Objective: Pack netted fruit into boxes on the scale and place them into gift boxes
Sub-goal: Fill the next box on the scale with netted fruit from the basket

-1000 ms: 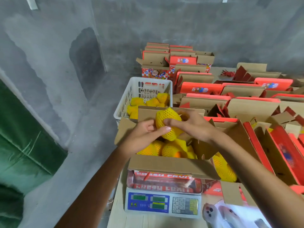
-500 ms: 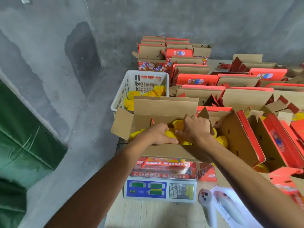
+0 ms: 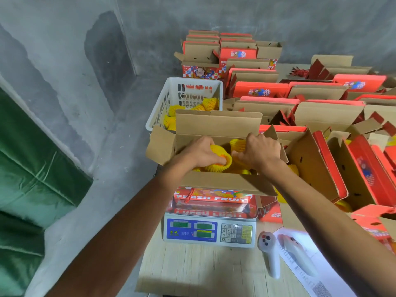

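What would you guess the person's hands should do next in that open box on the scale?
Probably press the netted fruit under the left hand down among the others, then let go: both hands, the right hand too, are inside the open box on the scale.

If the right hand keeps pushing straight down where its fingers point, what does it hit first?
Most likely the netted fruit packed in the open box on the scale. The right hand has its fingers curled down among them already, though exact contact is hidden.

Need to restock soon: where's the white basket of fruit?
In the head view, the white basket sits left of centre, just behind the open box on the scale, left of the red gift boxes.
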Demonstrator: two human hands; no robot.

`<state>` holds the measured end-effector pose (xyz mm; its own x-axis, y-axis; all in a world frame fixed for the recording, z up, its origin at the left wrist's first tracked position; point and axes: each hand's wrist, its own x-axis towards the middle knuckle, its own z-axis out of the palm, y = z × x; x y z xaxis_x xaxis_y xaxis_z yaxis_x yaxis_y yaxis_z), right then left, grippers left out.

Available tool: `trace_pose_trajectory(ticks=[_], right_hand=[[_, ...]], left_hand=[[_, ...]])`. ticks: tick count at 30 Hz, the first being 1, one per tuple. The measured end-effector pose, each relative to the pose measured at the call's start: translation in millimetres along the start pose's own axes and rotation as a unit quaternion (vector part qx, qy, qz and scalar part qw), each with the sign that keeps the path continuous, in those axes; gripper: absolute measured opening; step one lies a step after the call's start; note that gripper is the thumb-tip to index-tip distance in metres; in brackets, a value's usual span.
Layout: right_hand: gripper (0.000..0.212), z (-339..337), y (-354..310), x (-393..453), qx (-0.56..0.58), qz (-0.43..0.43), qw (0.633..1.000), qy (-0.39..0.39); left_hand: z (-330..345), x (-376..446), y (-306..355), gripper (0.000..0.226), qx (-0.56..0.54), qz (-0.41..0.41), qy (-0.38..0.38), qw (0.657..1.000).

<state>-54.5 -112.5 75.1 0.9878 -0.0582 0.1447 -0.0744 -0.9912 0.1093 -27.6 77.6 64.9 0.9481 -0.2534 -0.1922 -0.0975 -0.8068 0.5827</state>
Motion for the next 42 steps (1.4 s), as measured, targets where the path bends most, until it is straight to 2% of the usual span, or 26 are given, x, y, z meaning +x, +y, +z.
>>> trace_pose_trajectory(ticks=[4,13,17,28,31,35,39,42], right_hand=[[0.068,1,-6,2,-0.013,-0.004,1.000,-0.004],[0.065,1,-18,-4,-0.053,-0.023,0.998,-0.035],[0.065,-4,-20,-6,-0.069,-0.033,0.997,-0.002],[0.046,-12,-29,-9,0.037,-0.045,0.998,0.031],[0.041,-16,-33,-10,0.087,-0.047,0.995,-0.004],[0.032,-17,-38,-10,0.233,-0.027,0.970,-0.065],[0.040,-15,-42,-9,0.316,-0.021,0.945,-0.078],[0.042,-14,-41,-7,0.319,-0.021,0.945,-0.070]], left_hand=[[-19,-7,0,0.057,0.018,0.019,0.062,0.998],[-25,-18,-6,0.073,0.014,0.017,0.071,0.997],[-26,-22,-6,0.079,0.004,0.015,0.075,0.997],[-27,-26,-5,0.071,-0.001,0.020,0.079,0.997],[-27,-27,-5,0.066,-0.006,0.018,0.078,0.997],[-29,-27,-8,0.063,-0.013,0.017,0.078,0.997],[-29,-26,-9,0.062,-0.023,0.018,0.072,0.997],[-27,-25,-7,0.062,-0.024,0.026,0.069,0.997]])
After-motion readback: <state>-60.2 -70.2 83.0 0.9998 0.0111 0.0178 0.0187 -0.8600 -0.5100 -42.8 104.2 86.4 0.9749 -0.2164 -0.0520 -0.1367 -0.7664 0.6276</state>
